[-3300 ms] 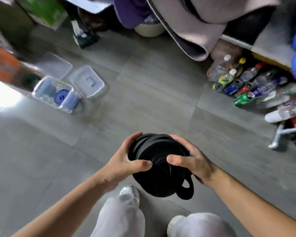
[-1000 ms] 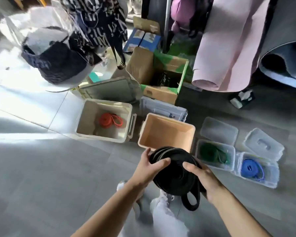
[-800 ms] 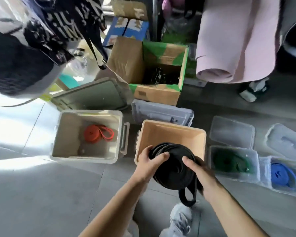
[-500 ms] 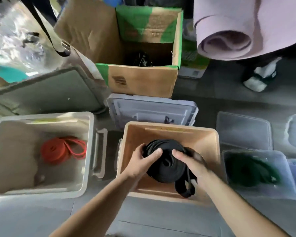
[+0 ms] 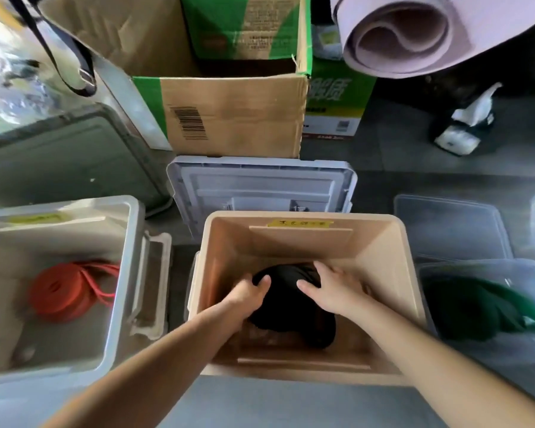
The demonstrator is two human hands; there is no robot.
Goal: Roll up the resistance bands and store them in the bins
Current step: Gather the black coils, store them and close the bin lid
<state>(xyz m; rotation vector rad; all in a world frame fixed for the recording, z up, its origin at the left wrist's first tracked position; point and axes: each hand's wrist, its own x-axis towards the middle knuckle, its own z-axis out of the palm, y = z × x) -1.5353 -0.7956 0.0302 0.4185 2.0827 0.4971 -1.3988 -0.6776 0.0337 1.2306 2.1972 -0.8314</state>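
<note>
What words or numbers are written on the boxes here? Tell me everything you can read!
Nothing here reads clearly.
Yellow label on the tan bin's far rim: dark handwriting, too blurred to read.
Cardboard box: a barcode, digits too small; small print on its green flap is blurred.
Green carton: big pale characters, partly hidden and blurred.
Yellow label on the grey bin: unreadable.

A rolled black band (image 5: 286,301) sits low inside the tan bin (image 5: 303,220), near its floor, held between both hands (image 5: 247,296) (image 5: 331,291); a loose loop of it hangs toward the near wall. The tan bin stands open, a yellow label on its far rim. In the grey bin (image 5: 133,242) to the left lies a coiled orange band (image 5: 64,290). In the clear bin (image 5: 476,267) to the right lies a dark green band (image 5: 476,307), bundled.
</note>
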